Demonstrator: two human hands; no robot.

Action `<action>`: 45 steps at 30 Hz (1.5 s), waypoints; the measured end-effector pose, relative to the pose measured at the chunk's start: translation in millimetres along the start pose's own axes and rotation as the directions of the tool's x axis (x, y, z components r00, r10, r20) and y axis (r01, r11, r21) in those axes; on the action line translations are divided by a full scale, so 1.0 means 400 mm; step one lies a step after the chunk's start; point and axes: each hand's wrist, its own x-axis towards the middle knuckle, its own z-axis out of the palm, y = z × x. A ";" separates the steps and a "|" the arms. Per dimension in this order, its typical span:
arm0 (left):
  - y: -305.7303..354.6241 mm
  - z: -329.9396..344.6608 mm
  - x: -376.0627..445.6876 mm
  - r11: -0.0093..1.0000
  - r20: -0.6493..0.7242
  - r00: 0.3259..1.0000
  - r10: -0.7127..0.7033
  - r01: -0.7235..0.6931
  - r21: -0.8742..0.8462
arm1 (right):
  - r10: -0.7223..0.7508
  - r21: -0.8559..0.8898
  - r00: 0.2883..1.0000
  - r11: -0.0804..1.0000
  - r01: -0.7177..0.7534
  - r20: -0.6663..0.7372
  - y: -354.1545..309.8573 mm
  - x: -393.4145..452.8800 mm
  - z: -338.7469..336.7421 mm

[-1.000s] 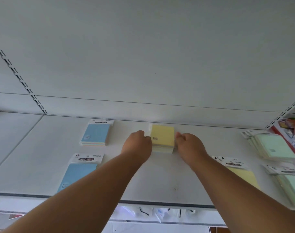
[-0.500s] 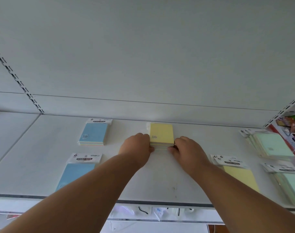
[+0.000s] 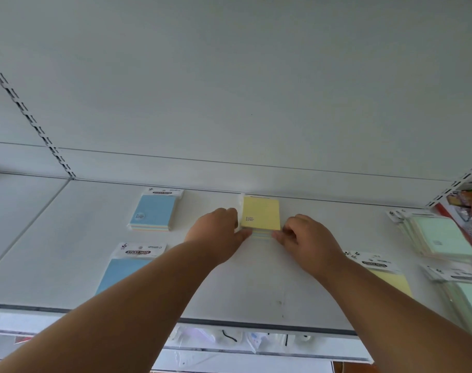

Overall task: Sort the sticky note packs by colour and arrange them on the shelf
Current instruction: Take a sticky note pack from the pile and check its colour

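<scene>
A stack of yellow sticky note packs (image 3: 260,215) lies at the back middle of the white shelf (image 3: 68,238). My left hand (image 3: 218,232) touches its near left corner and my right hand (image 3: 304,238) touches its near right corner, fingers curled against the stack's front edge. Two blue packs lie to the left, one at the back (image 3: 154,211) and one nearer (image 3: 124,270). Another yellow pack (image 3: 390,278) sits partly under my right forearm. Green packs lie at the far right, one pile at the back (image 3: 442,238) and one nearer (image 3: 468,297).
The shelf's back wall (image 3: 229,103) rises right behind the stack. A slotted upright (image 3: 33,122) runs at the left. Colourful goods (image 3: 468,205) fill the neighbouring bay at the right. Small items hang below the shelf's front edge (image 3: 229,337).
Both hands slid from the sides of the yellow stack back to its near corners. The stack now sits squarer against the back wall.
</scene>
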 end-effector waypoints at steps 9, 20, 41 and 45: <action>-0.007 -0.002 -0.005 0.980 0.045 0.994 0.104 -0.110 0.165 | -0.074 -0.049 0.997 0.996 0.076 0.031 -0.004 0.000 -0.003; -0.011 0.013 -0.012 0.992 -0.090 0.988 0.125 -0.123 0.031 | -0.111 -0.069 0.991 0.992 0.107 -0.069 0.001 -0.015 0.010; 0.066 -0.005 0.025 0.906 -0.037 0.964 -0.263 0.234 -0.352 | 0.573 0.635 0.814 0.593 -0.495 0.099 -0.045 0.067 0.021; 0.063 -0.009 0.023 0.924 -0.009 0.972 -0.235 0.220 -0.313 | 0.577 0.603 0.813 0.621 -0.501 0.081 -0.049 0.064 0.022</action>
